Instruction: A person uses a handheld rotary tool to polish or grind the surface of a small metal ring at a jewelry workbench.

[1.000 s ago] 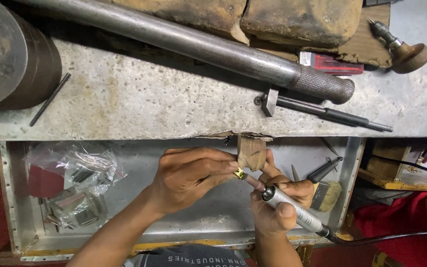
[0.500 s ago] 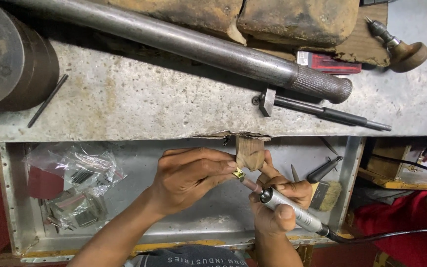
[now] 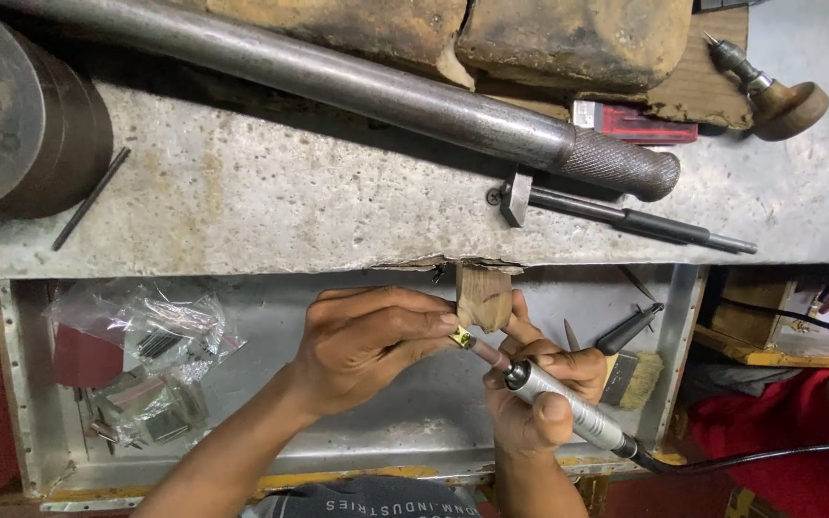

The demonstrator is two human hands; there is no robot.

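workshop | scarred metal bench (image 3: 338, 211) | steel bar (image 3: 357, 86) | tool tray (image 3: 40, 451)

Both hands (image 3: 367, 345) (image 3: 534, 393) clenched, touching

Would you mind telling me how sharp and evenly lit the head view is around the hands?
Head view: the left hand, right hand and handpiece are sharp; the light is soft, without glare; a dark shadow lies under the steel bar; the edges curve slightly.
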